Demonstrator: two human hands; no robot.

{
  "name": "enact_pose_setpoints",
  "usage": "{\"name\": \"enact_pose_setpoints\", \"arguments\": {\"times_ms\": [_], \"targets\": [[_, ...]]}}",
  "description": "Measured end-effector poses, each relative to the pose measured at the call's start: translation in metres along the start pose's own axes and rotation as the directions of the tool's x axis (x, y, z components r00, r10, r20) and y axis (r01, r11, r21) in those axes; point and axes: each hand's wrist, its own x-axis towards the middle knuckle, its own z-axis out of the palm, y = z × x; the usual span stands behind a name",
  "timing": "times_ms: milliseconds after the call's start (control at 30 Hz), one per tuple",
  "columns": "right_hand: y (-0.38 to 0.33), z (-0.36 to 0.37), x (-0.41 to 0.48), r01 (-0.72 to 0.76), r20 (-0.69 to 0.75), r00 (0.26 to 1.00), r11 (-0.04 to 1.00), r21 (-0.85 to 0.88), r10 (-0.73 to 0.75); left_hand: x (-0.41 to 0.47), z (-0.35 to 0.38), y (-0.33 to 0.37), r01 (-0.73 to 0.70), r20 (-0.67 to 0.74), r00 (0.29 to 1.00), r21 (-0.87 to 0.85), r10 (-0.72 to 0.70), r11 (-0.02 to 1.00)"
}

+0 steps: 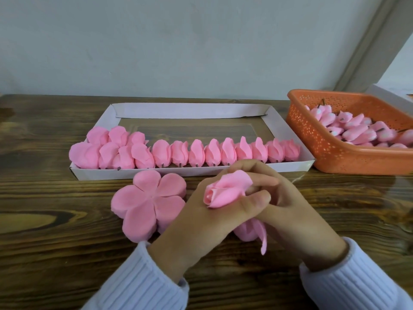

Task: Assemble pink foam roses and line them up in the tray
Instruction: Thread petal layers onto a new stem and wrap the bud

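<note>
My left hand [201, 220] and right hand [290, 209] both holding rose [225, 191] above bench [67, 242], fingers [263, 181] curling round it. Just left, petal stack [147, 202] lying; far, tray [201, 110] holding rose row [223, 153].

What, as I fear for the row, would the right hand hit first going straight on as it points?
Likely the tray, its near wall, then the rose row behind; the right hand may ride higher.
</note>
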Motion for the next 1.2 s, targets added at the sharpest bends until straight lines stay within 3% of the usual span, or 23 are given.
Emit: {"name": "enact_pose_setpoints", "arguments": {"times_ms": [200, 500, 767, 1200], "targets": [[0.001, 0.000, 0.000, -0.011, -0.057, 0.998, 0.996, 0.093, 0.016, -0.001, 0.004, -0.004, -0.040, -0.123, 0.992, -0.049, 0.034, 0.998], [0.001, -0.005, 0.003, -0.058, -0.298, 0.953, 0.998, -0.030, 0.047, 0.001, 0.000, -0.007, -0.052, -0.371, 0.929, -0.110, 0.007, 0.993], [0.002, -0.001, 0.000, 0.083, -0.421, 0.894, 0.981, -0.173, -0.150, 0.001, 0.004, -0.006, -0.037, -0.360, 0.933, -0.038, 0.021, 0.999], [-0.002, 0.005, 0.004, -0.131, -0.387, 0.904, 0.979, 0.156, 0.182, 0.000, 0.004, -0.007, -0.077, -0.333, 0.940, 0.018, 0.079, 0.997]]}}
